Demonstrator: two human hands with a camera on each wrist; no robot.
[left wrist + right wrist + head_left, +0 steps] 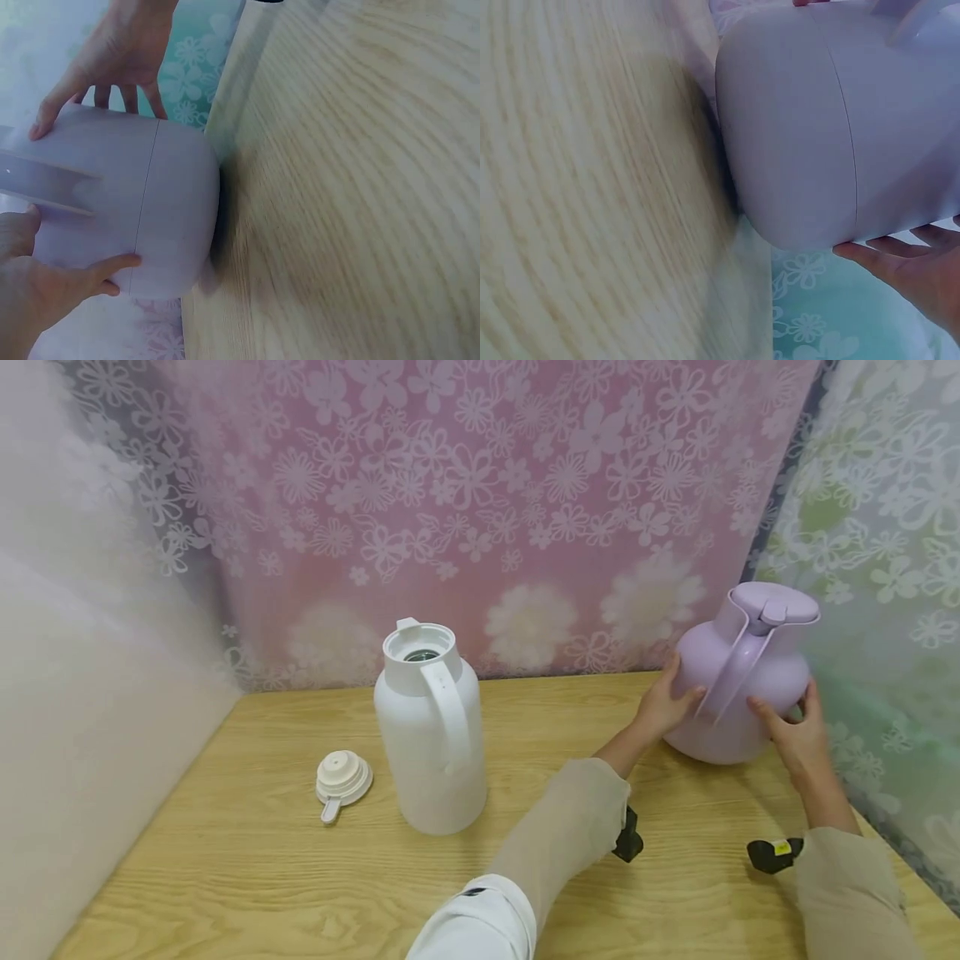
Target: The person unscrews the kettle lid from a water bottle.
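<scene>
Pink cloth with white flowers hangs behind the wooden table, and a pale green and white flowery cloth hangs on my right. On my left is a plain white wall.

My big purple jug is at the back right corner of the table, near both cloths. My left hand grips one side of its round belly, and my right hand grips the other side. My fingers are spread apart and bent round the sides, with both thumbs on the front. The handle points toward me, between my thumbs. On top sits a flat purple cap. One thin line goes round the jug, low down. Its bottom is at the wood, with a dark shadow by it, but I cannot tell if it sits flat.

Well to the left of my hands, a tall white jug stands up straight with its top open. Its handle faces me too. Just beside it, on the left, lies a small white lid, with its little tab pointing toward me. I have light tan sleeves on.
</scene>
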